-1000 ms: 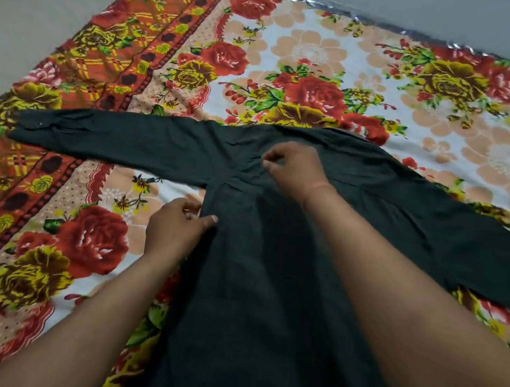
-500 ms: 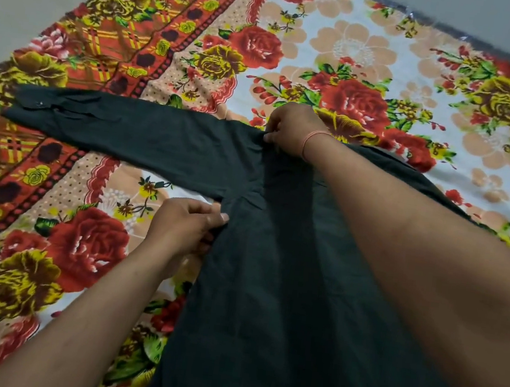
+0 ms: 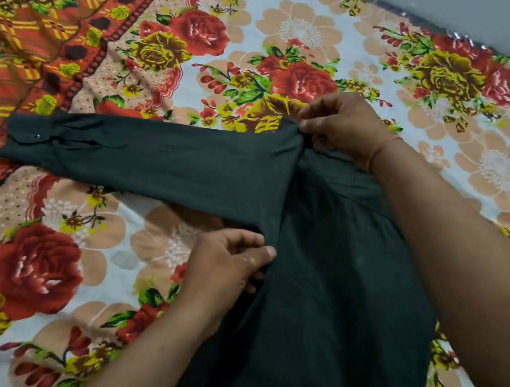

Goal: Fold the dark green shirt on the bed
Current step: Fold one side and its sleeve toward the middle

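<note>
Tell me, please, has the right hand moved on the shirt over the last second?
Yes. The right hand has gone from the middle of the dark green shirt up to its top edge by the shoulder seam, where it now pinches the fabric.

You have one shirt (image 3: pixel 316 281) spread on one floral bedsheet (image 3: pixel 299 28), one sleeve (image 3: pixel 154 161) showing left of its body, and two hands, left (image 3: pixel 225 267) and right (image 3: pixel 345 124), on it.
</note>
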